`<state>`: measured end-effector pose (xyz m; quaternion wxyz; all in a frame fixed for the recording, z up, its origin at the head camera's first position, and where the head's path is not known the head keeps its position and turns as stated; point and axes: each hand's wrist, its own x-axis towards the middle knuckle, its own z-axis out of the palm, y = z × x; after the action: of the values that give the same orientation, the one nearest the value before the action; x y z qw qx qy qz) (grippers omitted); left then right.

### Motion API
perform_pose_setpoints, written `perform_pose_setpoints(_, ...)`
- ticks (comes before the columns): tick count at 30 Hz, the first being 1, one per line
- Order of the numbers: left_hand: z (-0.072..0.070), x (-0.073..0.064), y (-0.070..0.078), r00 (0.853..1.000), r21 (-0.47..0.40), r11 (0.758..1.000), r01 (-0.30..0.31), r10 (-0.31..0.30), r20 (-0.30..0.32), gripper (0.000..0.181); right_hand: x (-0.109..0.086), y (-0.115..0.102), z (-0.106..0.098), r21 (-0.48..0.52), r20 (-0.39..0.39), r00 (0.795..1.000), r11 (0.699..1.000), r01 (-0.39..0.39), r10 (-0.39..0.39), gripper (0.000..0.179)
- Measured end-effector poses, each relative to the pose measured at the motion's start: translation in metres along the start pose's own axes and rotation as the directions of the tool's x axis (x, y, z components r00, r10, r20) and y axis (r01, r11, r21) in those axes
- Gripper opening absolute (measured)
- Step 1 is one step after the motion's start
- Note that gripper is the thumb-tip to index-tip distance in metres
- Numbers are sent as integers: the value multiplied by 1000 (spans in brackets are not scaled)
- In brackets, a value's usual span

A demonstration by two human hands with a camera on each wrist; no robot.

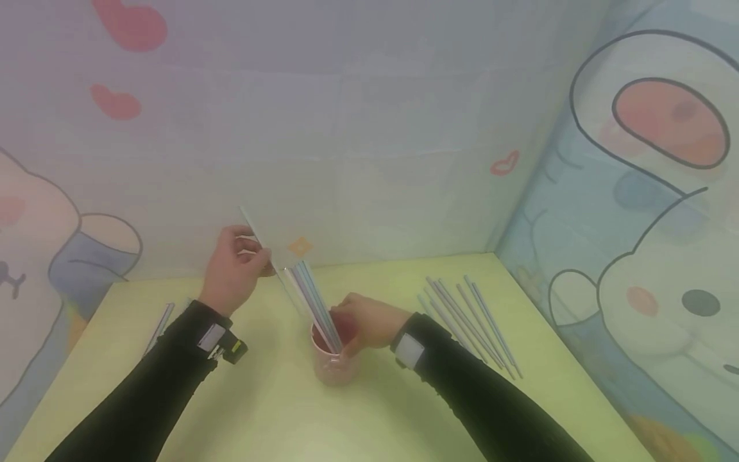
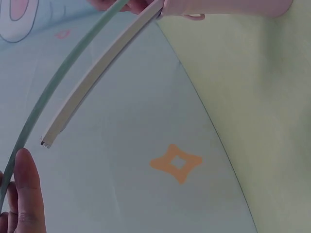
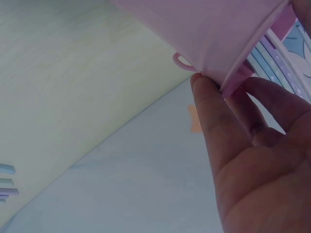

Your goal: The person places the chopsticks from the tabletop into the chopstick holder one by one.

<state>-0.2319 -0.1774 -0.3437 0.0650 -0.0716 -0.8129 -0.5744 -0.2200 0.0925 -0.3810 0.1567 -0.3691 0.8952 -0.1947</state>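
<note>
My left hand point(image 1: 233, 269) pinches a thin pale green stick point(image 2: 63, 72) between thumb and fingers. The stick slants down toward a pink cup point(image 1: 335, 373); whether its lower end is inside cannot be told. Leaning to the left in the cup is a bundle of pastel sticks point(image 1: 314, 305) in white, purple and blue. My right hand point(image 1: 375, 321) grips the cup's rim, with fingertips point(image 3: 201, 85) on the outer wall and other fingers at the mouth. A small loop handle point(image 3: 182, 63) shows on the cup's side.
Several loose sticks point(image 1: 492, 326) lie spread on the right of the yellow table point(image 1: 277, 417). A few more sticks point(image 1: 158, 327) lie at the left, partly behind my left forearm. A printed cloth wall point(image 1: 404, 128) stands behind the table, another at the right.
</note>
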Motion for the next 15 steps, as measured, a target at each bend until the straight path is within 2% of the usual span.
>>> perform_pose_setpoints(6,7,-3,0,1000,0,1000,13,-13,11,54,3,0,0,-13,0,999,999,44,-44,55)
perform_pose_setpoints(9,11,-5,-3,1000,3,1000,6,-6,13,50,3,0,1,-34,1,1000,999,22,-22,57)
perform_pose_setpoints(15,20,-11,-12,999,20,1000,-20,19,27,43,5,2,2,-31,0,1000,999,27,-27,56)
